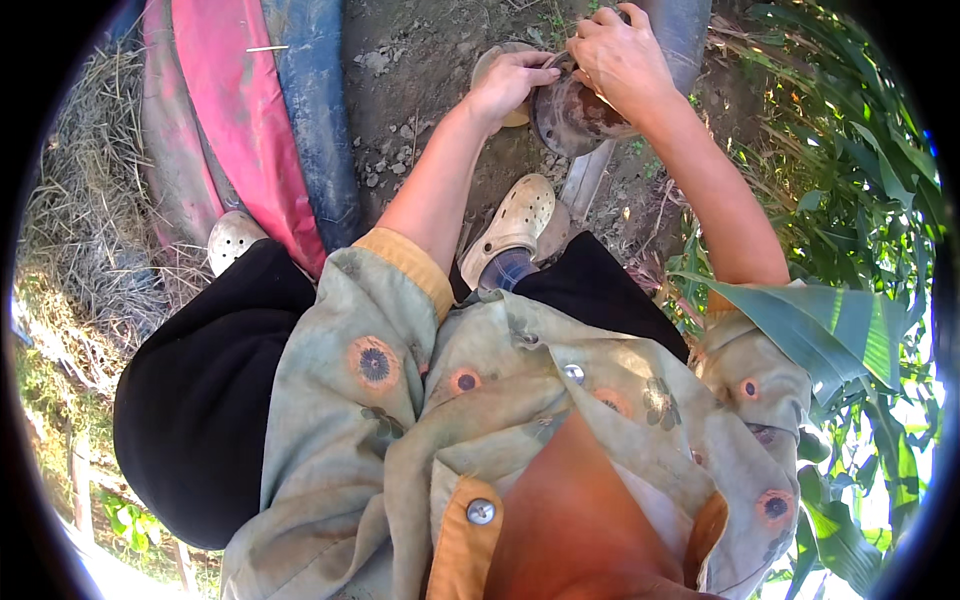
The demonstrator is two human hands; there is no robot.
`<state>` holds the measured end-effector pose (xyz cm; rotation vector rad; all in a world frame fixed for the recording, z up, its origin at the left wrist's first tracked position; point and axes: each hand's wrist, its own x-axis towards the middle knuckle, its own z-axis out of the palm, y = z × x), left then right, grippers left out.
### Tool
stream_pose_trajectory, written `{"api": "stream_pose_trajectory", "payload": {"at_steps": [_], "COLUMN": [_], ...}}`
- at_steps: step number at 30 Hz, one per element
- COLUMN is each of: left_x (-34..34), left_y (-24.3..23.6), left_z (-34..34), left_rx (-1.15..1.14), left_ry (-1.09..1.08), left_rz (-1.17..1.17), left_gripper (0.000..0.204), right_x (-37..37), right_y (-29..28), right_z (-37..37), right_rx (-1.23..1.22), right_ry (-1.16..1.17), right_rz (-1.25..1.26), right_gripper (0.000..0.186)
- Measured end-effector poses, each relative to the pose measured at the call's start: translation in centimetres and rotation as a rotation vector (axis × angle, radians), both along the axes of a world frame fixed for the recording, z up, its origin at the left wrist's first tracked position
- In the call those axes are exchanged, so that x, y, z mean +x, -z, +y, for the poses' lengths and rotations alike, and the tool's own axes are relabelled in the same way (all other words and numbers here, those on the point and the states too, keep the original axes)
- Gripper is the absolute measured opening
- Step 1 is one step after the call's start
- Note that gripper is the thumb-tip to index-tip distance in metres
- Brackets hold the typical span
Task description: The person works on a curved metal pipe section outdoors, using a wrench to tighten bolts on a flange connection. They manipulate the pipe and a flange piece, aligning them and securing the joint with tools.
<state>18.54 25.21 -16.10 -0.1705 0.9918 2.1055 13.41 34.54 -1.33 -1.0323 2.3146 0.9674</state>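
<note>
At the top of the head view, both hands are at a rusty, brown, round metal pipe end (568, 122) with a wide rim. My left hand (505, 88) has thumb and fingertips pinched at its left edge. My right hand (618, 58) curls over its upper right side, fingers bent around the rim; what lies under those fingers is hidden. A dull grey pipe or hose (682, 40) runs behind my right hand. Partly behind my left hand is a rounded tan piece (488, 68) whose kind I cannot make out.
A long pink flat hose (235, 110) and a blue one (312, 120) lie at left, a thin pale stick (267, 48) across them. Dry straw (95, 190) lies further left. Leafy green plants (860, 150) crowd the right. A wooden strip (585, 180) lies near my clog (515, 225).
</note>
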Motion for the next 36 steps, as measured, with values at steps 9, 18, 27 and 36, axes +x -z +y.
{"api": "stream_pose_trajectory", "payload": {"at_steps": [9,18,27,36], "left_x": [0.6,1.6,2.3,2.1], "left_y": [0.4,-1.0,-1.4,-1.5], "left_z": [0.8,1.8,2.6,2.6], "left_rx": [-0.047,0.003,0.022,0.082], "left_ry": [-0.05,-0.257,-0.414,-0.398], "left_rz": [-0.045,-0.117,-0.17,-0.201], "left_gripper": [0.041,0.04,0.038,0.034], "right_x": [0.3,0.7,1.3,0.7], "right_y": [-0.4,0.5,1.5,1.0], "right_z": [-1.6,-1.1,-0.1,-0.6], "right_rx": [-0.045,0.011,-0.006,-0.035], "right_ry": [0.083,0.082,0.065,0.149], "right_rz": [-0.01,0.043,0.128,0.023], "right_gripper": [0.022,0.022,0.02,0.012]}}
